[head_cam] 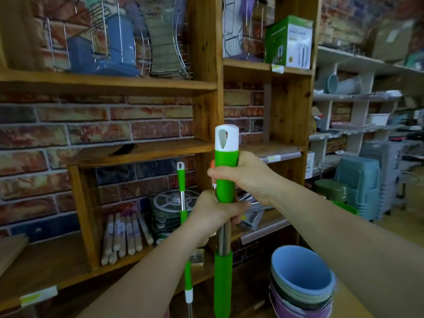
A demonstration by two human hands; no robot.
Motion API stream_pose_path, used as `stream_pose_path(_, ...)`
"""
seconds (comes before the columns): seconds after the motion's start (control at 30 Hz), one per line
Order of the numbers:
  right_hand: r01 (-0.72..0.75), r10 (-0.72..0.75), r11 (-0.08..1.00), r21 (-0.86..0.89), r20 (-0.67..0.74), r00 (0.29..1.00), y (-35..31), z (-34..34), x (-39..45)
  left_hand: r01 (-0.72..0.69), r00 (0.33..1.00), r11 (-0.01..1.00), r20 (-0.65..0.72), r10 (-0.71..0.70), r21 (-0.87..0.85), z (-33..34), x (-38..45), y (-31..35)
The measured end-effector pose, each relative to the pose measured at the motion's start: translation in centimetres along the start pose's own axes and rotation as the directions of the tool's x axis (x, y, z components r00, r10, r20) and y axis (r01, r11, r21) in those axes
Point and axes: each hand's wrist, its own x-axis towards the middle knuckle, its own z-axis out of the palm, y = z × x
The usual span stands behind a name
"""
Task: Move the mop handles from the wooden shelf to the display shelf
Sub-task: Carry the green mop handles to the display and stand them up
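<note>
Both hands clamped on a bundle of upright mop handles (226,177). Right hand (247,177) wraps the green grip near the white cap; left hand (213,213) grips the steel shafts directly below it. Another mop handle (182,203) stands just left of the left hand, against the wooden shelf (207,65).

I count two green mop handles: one (226,180) gripped in my two hands, another (182,203) standing against the wooden shelf (142,150).
</note>
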Motion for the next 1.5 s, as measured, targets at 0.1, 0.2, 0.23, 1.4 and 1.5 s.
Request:
stream_pose_path(0.1,0.041,-0.042,0.999,-0.007,-0.064,0.997,-1.4,-0.9,-0.7,-0.057,0.998,0.996,0.019,0.058,-0.075,1.3,-0.2,1.3)
stream_pose_path(0.2,0.067,-0.065,0.998,0.016,-0.102,0.993,-2.6,-2.3,-1.5,-0.062,0.991,0.984,0.106,0.080,-0.164,3.1,-0.5,1.6)
stream_pose_path(0.23,0.066,-0.063,0.998,0.022,-0.112,0.992,-2.9,-3.0,-1.8,-0.045,0.988,0.983,0.137,0.070,-0.176,3.8,-0.5,1.5)
stream_pose_path(1.4,-0.276,0.024,0.953,-0.120,-0.884,0.467,-7.2,-23.1,-17.9,0.059,0.545,0.915,0.781,0.305,-0.398,32.9,2.4,8.8)
stream_pose_path(1.5,-0.312,0.017,0.942,-0.122,-0.913,0.408,-7.6,-24.9,-20.5,0.063,0.493,0.922,0.815,0.304,-0.382,36.1,0.9,9.7)
